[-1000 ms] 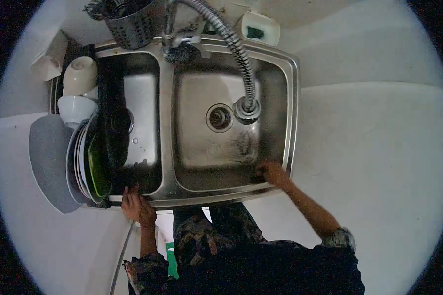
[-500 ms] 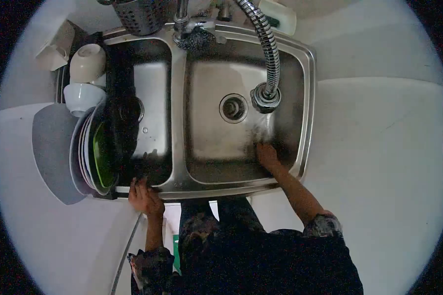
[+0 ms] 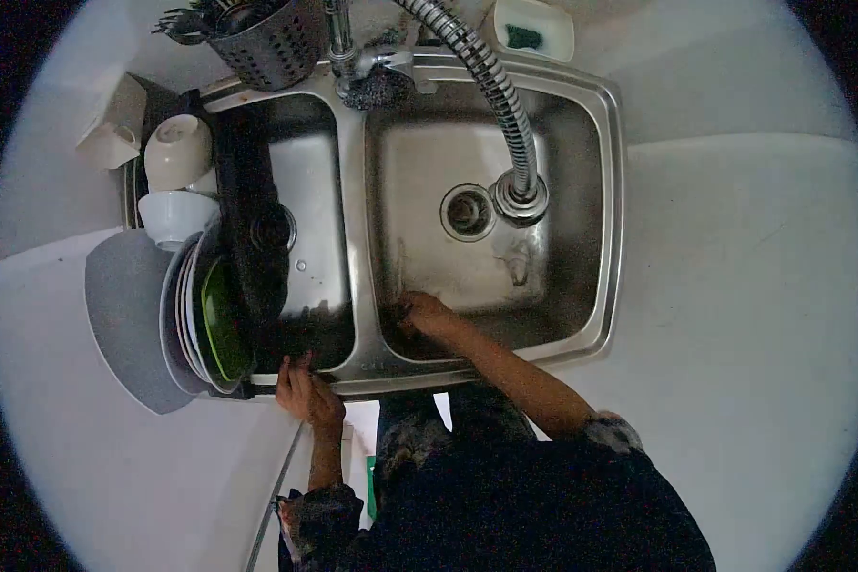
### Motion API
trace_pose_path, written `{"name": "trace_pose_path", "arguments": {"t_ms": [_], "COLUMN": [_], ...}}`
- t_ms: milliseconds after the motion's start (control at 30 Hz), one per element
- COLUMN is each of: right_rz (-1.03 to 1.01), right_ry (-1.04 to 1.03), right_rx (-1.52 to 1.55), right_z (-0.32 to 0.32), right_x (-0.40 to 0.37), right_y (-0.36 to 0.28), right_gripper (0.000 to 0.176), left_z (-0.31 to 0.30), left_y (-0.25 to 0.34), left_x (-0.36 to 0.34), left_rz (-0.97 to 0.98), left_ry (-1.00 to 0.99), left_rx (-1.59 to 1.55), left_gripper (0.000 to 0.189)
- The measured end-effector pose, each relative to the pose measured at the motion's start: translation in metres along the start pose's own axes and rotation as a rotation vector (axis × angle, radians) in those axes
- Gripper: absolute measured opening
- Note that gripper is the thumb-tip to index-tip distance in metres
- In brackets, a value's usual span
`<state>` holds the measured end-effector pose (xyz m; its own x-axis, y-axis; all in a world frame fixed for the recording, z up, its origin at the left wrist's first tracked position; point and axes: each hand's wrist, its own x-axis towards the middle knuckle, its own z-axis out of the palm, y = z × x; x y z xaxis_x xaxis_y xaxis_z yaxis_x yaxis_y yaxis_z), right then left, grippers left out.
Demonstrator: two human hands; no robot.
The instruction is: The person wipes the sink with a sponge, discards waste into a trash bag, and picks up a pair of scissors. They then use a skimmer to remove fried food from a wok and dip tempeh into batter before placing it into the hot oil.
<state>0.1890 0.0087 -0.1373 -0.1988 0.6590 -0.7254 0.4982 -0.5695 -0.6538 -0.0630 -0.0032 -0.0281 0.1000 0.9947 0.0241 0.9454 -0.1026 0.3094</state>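
My right hand point(image 3: 429, 316) is low in the right sink basin point(image 3: 496, 143), by its front left corner. The fingers point down and left into dark shadow, so I cannot make out whether they hold anything. At the front rim of the left basin point(image 3: 310, 181), my left hand point(image 3: 312, 395) rests on the edge with its fingers stretched out and nothing in them. Over the right basin hangs the head of a flexible metal faucet hose point(image 3: 520, 197), just right of the drain point(image 3: 468, 212). A wet streak point(image 3: 517, 265) shows on the basin floor below it.
A rack at the left holds several plates, with a green plate point(image 3: 221, 319) at the near side, a white bowl point(image 3: 176, 217) and a cream bowl point(image 3: 178, 151). Behind stand a perforated utensil holder point(image 3: 272, 48) and a soap tray point(image 3: 555, 21) with a green sponge point(image 3: 522, 37).
My right hand has swept left along the basin floor, from below the faucet head to the front left corner. My left hand stays on the rim. The view has shifted slightly.
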Motion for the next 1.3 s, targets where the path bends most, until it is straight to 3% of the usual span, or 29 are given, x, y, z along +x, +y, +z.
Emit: {"name": "trace_pose_path", "arguments": {"t_ms": [67,133,167,233,333,367,433,500,533,600,633,700,767,833,867,933,1000,1067,1100,1167,1200,1267,1300], "right_rz": [-0.065,0.083,0.079,-0.208,-0.245,-0.281,-0.408,-0.353,-0.354,-0.538,-0.533,-0.200,-0.335,-0.278,-0.283,-0.610,-0.438,-0.402,-0.394,-0.378,-0.372,-0.332,-0.420], "right_ry": [-0.062,0.223,0.224,0.504,0.741,0.885,0.928,0.980,0.984,1.160,1.158,0.937,0.816,0.574,0.580,0.696,0.784,0.855,0.855,0.873,0.872,0.714,0.637], "right_rx": [0.170,0.416,0.421,0.482,0.506,0.469,0.537,0.547,0.554,0.226,0.229,-0.382,-0.018,-0.014,-0.017,-0.321,-0.285,-0.333,-0.331,-0.438,-0.443,-0.469,-0.549], "right_z": [-0.007,-0.005,-0.002,-0.002,-0.048,-0.059,-0.106,-0.131,-0.132,-0.136,-0.130,-0.106,-0.061,-0.027,-0.030,-0.037,-0.071,-0.112,-0.125,-0.143,-0.135,-0.106,-0.088], "right_x": [-0.052,-0.080,-0.069,-0.042,0.023,0.058,0.093,0.170,0.173,0.173,0.167,0.143,0.118,0.072,0.068,0.065,0.089,0.118,0.129,0.140,0.132,0.102,0.083], "right_y": [-0.045,-0.079,-0.075,-0.077,-0.099,-0.096,-0.115,-0.089,-0.085,-0.072,-0.064,-0.046,-0.016,-0.001,-0.002,-0.004,-0.031,-0.062,-0.062,-0.060,-0.055,-0.035,-0.016], "right_gripper": [0.033,0.036,0.036,0.034,0.025,0.024,0.026,0.033,0.033,0.036,0.036,0.036,0.038,0.043,0.043,0.046,0.042,0.042,0.042,0.045,0.045,0.047,0.046], "left_z": [-0.002,-0.005,-0.004,-0.001,0.001,-0.003,0.000,0.002,0.003,0.003,0.003,0.002,-0.002,0.001,0.002,0.001,0.003,0.007,0.005,-0.003,-0.002,0.008,0.010], "left_y": [0.004,0.008,0.008,0.005,0.008,0.012,0.007,0.006,0.009,0.006,0.003,0.003,0.009,0.006,0.005,0.007,0.001,-0.010,-0.006,0.010,0.008,0.002,-0.001], "left_x": [-0.002,0.002,0.003,0.005,0.002,0.004,0.000,-0.001,0.000,-0.001,-0.003,-0.005,0.001,-0.001,-0.002,0.000,-0.004,-0.013,-0.010,0.000,-0.004,-0.006,-0.006], "left_rz": [0.079,-0.008,-0.004,0.106,-0.035,0.033,0.037,0.041,-0.039,-0.122,-0.030,0.059,0.035,0.031,0.028,0.053,0.082,-0.175,-0.173,0.028,0.028,-0.163,-0.161], "left_ry": [0.077,-0.001,0.001,0.098,0.087,0.046,0.035,0.024,0.009,-0.011,0.034,0.083,0.048,0.074,0.095,0.106,0.109,-0.080,-0.088,0.072,0.067,0.047,0.048], "left_rx": [0.088,0.042,0.045,0.028,-0.129,0.044,0.115,0.190,0.078,-0.030,-0.007,0.010,0.061,0.005,-0.046,0.003,0.059,-0.244,-0.244,0.069,0.063,-0.249,-0.266], "left_gripper": [0.045,0.046,0.046,0.047,0.049,0.050,0.049,0.049,0.049,0.049,0.049,0.049,0.048,0.048,0.047,0.047,0.046,0.042,0.042,0.040,0.040,0.040,0.040]}}
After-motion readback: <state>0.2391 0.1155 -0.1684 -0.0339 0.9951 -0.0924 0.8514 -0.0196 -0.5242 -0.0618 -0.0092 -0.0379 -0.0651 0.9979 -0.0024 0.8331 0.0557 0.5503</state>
